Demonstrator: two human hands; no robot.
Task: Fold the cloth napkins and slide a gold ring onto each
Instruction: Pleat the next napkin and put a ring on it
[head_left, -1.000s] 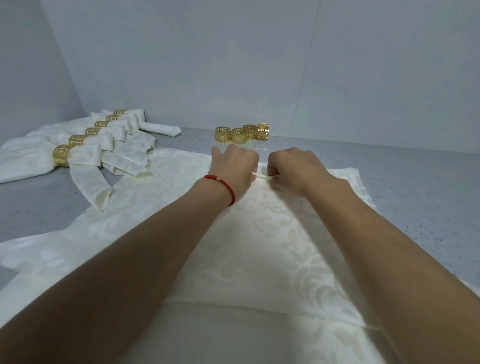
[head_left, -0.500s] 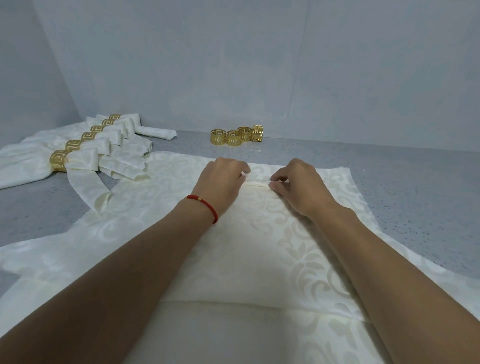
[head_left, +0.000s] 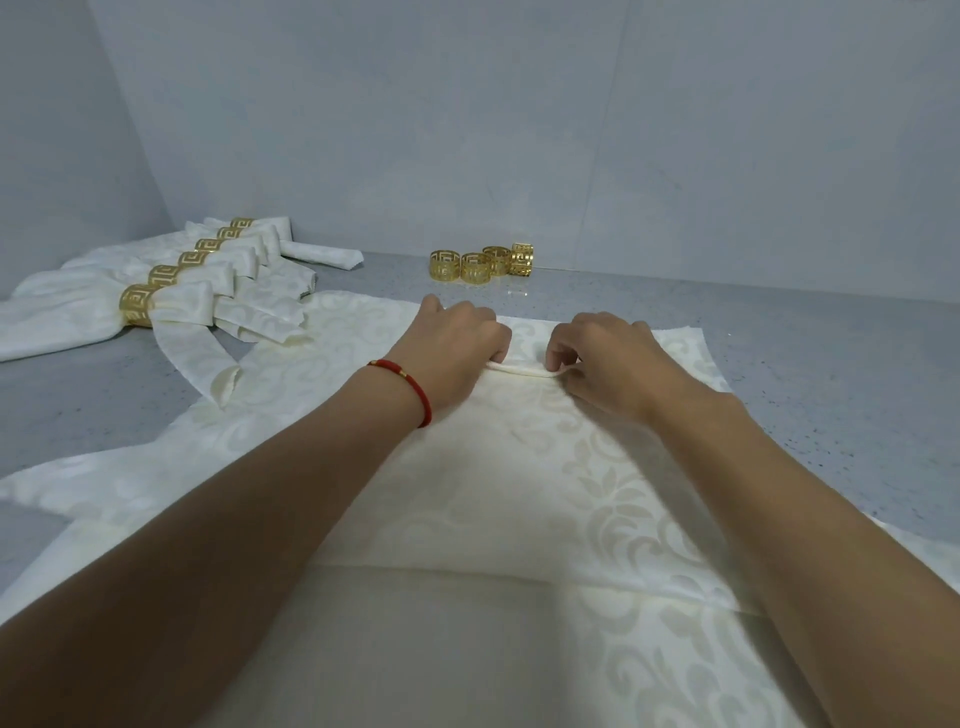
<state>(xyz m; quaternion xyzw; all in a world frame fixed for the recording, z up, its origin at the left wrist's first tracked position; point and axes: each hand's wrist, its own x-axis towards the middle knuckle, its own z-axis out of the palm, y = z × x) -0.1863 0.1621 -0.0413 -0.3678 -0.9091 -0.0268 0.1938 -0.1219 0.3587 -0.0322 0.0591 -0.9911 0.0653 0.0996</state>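
A cream damask napkin (head_left: 519, 483) lies spread on the grey speckled counter (head_left: 831, 364), filling the middle of the view down to 6 o'clock. Near its far edge a narrow pleat (head_left: 522, 368) of cloth is raised. The left hand (head_left: 457, 338), a red bracelet (head_left: 402, 387) at its wrist, has its fingers curled down and pinches the pleat's left end; the right hand (head_left: 608, 353) pinches the right end between thumb and bent fingers. More cream cloth spreads beneath the napkin toward 8 o'clock. At 12 o'clock, against the wall, stand four loose gold rings (head_left: 480, 264), close together. At 10 o'clock lies a row of folded napkins (head_left: 208, 291), each already in a gold ring, overlapping one another
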